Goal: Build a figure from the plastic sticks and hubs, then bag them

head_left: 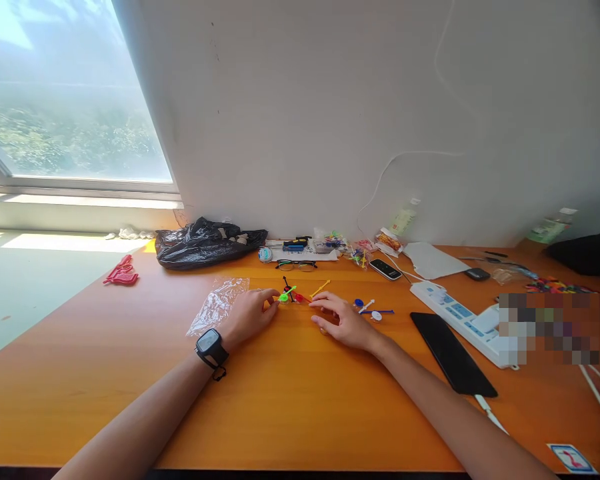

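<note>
My left hand [253,312], with a black watch [210,343] on its wrist, rests on the wooden table with its fingertips beside a small green plastic arrow piece [285,297]. Thumb and forefinger look slightly apart. A black arrow piece [287,288] and a red one [299,297] lie close against the green one. My right hand [344,321] has its thumb and fingers apart, the fingertips at the red piece's orange-red end. Just beyond lies a yellow arrow [321,289]. Right of this hand are a blue disc [359,303] and a white disc [377,316] with small arrows.
Clear plastic wrap [219,305] lies by my left hand, a black plastic bag [205,243] behind it. Eyeglasses [297,265] lie near the wall. On the right are a black phone [453,353], a white power strip [455,313] and cables. Red plastic pieces [123,271] lie far left.
</note>
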The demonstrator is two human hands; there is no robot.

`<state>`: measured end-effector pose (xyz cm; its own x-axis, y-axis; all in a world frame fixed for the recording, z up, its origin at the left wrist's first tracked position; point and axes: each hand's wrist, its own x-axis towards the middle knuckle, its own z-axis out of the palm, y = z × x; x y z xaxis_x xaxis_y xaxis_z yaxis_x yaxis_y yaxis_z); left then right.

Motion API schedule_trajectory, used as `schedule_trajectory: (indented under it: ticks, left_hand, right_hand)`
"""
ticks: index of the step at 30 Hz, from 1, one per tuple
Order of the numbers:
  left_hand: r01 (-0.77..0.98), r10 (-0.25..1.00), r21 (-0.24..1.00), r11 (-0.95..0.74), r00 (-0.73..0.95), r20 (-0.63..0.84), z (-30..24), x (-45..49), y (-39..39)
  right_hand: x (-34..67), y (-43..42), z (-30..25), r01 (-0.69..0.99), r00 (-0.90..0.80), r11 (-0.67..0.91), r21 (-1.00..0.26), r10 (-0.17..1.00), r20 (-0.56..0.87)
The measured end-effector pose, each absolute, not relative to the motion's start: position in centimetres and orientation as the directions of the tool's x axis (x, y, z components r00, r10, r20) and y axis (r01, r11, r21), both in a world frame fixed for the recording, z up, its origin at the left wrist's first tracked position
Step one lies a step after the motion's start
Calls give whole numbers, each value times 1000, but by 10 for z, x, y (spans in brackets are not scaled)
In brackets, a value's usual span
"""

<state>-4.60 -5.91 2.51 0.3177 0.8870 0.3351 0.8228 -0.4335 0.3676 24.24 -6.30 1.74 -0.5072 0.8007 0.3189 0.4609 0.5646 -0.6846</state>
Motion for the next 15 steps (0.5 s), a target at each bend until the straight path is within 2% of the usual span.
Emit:
schedule_trajectory:
  ticks: [8, 15]
  left_hand:
    - [821, 875, 355, -448, 323, 360, 19, -47, -55]
    - [825, 867, 336, -456, 325, 377, 18, -47, -54]
  right_hand:
    - [241, -58, 14, 492, -519, 603, -628, 782, 345]
    - [239, -57, 13, 486, -532, 598, -637, 781, 328]
